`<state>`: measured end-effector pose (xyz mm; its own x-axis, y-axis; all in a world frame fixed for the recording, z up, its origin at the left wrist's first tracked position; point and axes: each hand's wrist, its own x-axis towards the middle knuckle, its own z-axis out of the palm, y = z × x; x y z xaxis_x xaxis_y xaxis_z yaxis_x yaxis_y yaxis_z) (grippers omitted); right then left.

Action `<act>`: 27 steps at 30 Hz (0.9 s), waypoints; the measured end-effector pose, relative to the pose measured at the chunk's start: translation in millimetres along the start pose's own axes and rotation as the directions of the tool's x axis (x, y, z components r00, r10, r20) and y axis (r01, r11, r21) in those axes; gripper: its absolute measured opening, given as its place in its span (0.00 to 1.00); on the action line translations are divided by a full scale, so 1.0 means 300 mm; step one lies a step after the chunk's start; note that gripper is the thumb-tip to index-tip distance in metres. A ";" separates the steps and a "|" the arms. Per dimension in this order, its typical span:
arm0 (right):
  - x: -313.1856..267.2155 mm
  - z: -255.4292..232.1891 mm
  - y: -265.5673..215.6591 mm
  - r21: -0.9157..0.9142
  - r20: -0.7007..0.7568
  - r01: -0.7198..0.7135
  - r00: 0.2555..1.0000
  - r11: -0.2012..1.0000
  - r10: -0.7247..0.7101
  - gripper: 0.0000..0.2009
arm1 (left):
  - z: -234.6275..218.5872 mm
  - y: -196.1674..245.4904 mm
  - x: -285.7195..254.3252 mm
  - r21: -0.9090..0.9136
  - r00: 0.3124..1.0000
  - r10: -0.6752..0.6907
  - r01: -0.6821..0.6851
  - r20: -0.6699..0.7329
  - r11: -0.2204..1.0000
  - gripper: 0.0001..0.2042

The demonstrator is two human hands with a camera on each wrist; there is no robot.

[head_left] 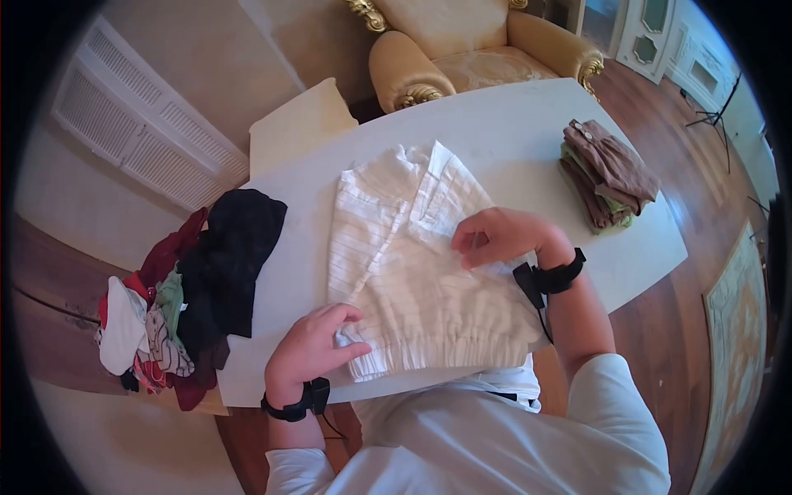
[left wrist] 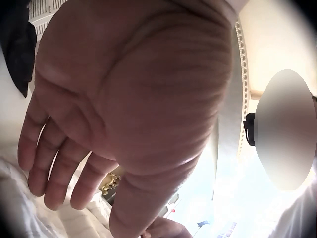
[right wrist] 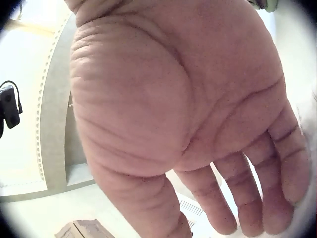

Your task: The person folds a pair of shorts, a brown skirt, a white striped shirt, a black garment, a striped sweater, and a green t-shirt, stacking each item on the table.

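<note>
A white striped garment [head_left: 429, 280] lies on the table with its gathered elastic edge toward the person and one section folded over its top. At the near left corner of the garment is the left hand [head_left: 318, 342], its fingertips right at the fabric. In the left wrist view, the fingers [left wrist: 59, 168] are loosely extended over the white cloth, with nothing gripped. Over the right part of the garment hovers the right hand [head_left: 507, 235], fingers bent gently. The right wrist view shows its palm and relaxed, slightly spread fingers [right wrist: 247, 198], holding nothing.
A pale table [head_left: 511, 124] carries everything. Mixed clothes, including a black garment [head_left: 231, 256], lie heaped at its left edge, partly hanging over. A folded stack of brown and green clothes [head_left: 610, 173] stands at the far right. Behind the table is a gold armchair [head_left: 470, 49].
</note>
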<state>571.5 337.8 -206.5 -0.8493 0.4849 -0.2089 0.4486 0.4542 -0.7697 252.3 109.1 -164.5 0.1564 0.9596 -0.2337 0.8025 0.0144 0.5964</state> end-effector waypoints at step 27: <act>0.039 0.022 0.029 0.021 -0.034 -0.027 0.999 0.999 0.027 0.16 | 0.277 0.174 0.040 0.007 0.933 0.321 -0.325 -0.164 0.946 0.20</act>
<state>563.5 342.4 -219.6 -0.8266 0.5224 -0.2091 0.4652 0.4255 -0.7762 344.0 98.0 -199.9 0.3097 0.9456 0.0994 0.7123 -0.3000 0.6346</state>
